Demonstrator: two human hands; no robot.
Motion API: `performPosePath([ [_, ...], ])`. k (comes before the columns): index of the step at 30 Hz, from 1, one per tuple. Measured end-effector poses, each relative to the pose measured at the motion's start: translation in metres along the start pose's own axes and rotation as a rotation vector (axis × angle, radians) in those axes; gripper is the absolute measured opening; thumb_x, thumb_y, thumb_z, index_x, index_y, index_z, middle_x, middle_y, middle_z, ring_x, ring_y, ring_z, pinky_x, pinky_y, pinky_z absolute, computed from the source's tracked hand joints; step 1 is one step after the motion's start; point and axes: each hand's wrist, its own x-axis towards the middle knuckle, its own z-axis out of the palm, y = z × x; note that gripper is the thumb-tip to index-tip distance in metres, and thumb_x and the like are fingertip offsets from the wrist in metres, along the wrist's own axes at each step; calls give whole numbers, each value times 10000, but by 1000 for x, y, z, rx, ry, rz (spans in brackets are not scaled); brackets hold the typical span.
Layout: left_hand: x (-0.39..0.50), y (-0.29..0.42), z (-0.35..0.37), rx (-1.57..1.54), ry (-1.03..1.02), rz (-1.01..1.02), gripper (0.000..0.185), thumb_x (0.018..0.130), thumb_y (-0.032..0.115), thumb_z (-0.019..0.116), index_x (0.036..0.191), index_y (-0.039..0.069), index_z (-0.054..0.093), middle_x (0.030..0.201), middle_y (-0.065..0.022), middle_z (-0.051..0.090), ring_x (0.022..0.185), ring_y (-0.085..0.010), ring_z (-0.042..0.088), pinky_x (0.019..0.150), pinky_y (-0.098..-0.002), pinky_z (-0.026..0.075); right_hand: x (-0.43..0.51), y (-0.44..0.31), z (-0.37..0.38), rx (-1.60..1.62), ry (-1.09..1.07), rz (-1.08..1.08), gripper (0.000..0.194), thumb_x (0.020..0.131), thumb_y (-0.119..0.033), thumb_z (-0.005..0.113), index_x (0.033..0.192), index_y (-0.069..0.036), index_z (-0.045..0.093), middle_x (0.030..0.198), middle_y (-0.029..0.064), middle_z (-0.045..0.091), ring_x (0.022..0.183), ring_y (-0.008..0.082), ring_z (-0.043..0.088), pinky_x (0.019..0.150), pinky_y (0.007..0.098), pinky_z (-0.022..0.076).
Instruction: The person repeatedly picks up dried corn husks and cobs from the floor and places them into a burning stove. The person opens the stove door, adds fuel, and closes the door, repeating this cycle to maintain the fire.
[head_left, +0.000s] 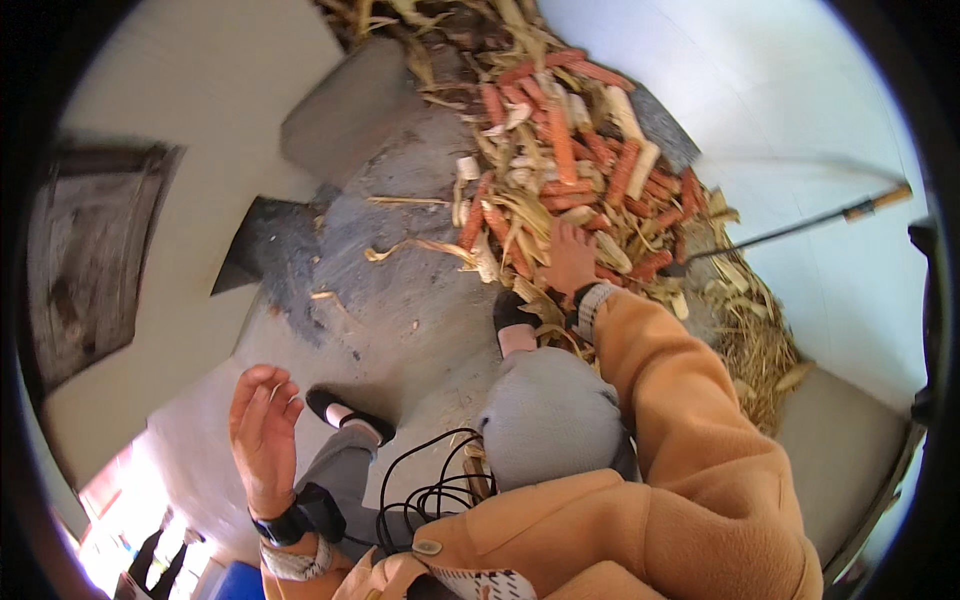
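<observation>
My right hand (570, 259) reaches down to the near edge of a heap of bare red corn cobs (559, 142), touching the cobs and dry husks there. Its fingertips are partly lost among them, so whether it grips anything is unclear. Pale cobs (641, 169) and papery corn husks (525, 214) are mixed into the heap. Raised above the floor on the left, my left hand (264, 435) is empty, with its fingers loosely curled and apart. A black band with a dark device (300, 514) circles the left wrist.
A long-handled tool (795, 225) leans at the right wall beside the heap. Straw (757, 360) lies along that wall. Black cable (427, 495) is coiled by my lap. A dark wooden panel (97, 255) is set in the left wall. Loose husk strips (420, 246) lie on the concrete floor (390, 300).
</observation>
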Motion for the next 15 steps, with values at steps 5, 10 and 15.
performPosePath([
  [5,-1,1,-11,11,19,-25,195,915,139,496,1080,45,541,1005,-55,578,898,-147,560,788,-282,464,18,12,0,327,-54,-11,586,801,-427,570,1223,-35,460,1080,227,581,935,389,582,748,470,482],
  [10,-3,9,-16,-38,-7,-32,179,931,147,488,1077,73,559,1023,-38,590,930,-130,560,798,-267,446,5,23,-32,222,-154,-98,470,822,-243,559,1225,-25,456,1172,266,514,1055,425,512,867,484,444],
  [15,-2,17,-23,-66,-20,33,181,930,162,496,1067,69,568,1014,-30,597,920,-124,563,793,-266,445,-3,24,-63,286,-44,-96,441,785,-158,544,1197,-9,499,1112,250,561,1020,408,536,850,472,443],
])
